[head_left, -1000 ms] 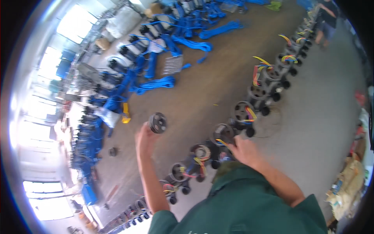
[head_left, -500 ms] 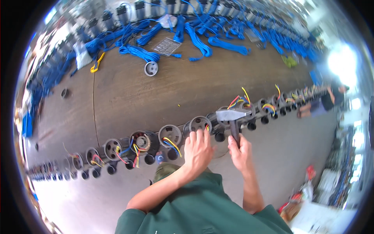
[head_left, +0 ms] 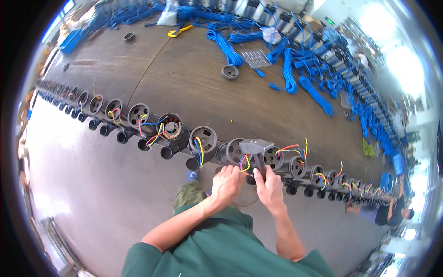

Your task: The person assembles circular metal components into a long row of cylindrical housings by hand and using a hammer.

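Both hands (head_left: 249, 182) beside floor (head_left: 115, 194) edge

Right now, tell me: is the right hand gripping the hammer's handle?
Yes, the right hand wraps the handle of the hammer.

motor housings (head_left: 203, 141) row on floor | cables (head_left: 295, 78) behind | hands (head_left: 249, 184) before

Both bare forearms reaching forward from green short sleeves, left hand (head_left: 226, 183) curling its fingers downward, right hand (head_left: 269, 187) closing in a fist just beside it, wrists nearly touching
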The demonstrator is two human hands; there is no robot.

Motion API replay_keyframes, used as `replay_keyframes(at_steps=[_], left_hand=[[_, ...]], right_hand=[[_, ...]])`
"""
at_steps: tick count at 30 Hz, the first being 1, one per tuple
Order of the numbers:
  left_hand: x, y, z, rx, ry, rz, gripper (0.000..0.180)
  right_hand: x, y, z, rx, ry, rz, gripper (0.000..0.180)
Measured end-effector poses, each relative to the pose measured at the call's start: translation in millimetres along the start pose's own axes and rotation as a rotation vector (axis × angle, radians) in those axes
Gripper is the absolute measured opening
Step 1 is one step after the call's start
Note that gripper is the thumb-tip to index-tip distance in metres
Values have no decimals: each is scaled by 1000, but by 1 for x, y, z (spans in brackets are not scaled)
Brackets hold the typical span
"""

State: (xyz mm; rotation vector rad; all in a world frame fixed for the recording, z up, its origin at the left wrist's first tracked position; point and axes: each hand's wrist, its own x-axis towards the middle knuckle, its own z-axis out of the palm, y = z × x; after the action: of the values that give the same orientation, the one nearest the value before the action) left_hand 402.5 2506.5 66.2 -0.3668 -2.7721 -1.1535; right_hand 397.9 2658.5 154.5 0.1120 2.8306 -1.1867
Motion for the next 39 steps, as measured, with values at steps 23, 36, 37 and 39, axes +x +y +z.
replay_keyframes(at_steps=[23, 36, 37, 39], left_hand=[[6, -54, 11, -225, 28, 248, 16], [8, -62, 13, -331, 29, 245, 18], [8, -61, 16, -341, 52, 252, 18], [7, -63, 24, -359, 60, 266, 19]], right_hand=[[14, -18, -18, -38, -104, 111, 35], [14, -9, -12, 102, -101, 238, 27], [9, 11, -1, 50, -73, 155, 27], [8, 11, 22, -238, -95, 77, 23]])
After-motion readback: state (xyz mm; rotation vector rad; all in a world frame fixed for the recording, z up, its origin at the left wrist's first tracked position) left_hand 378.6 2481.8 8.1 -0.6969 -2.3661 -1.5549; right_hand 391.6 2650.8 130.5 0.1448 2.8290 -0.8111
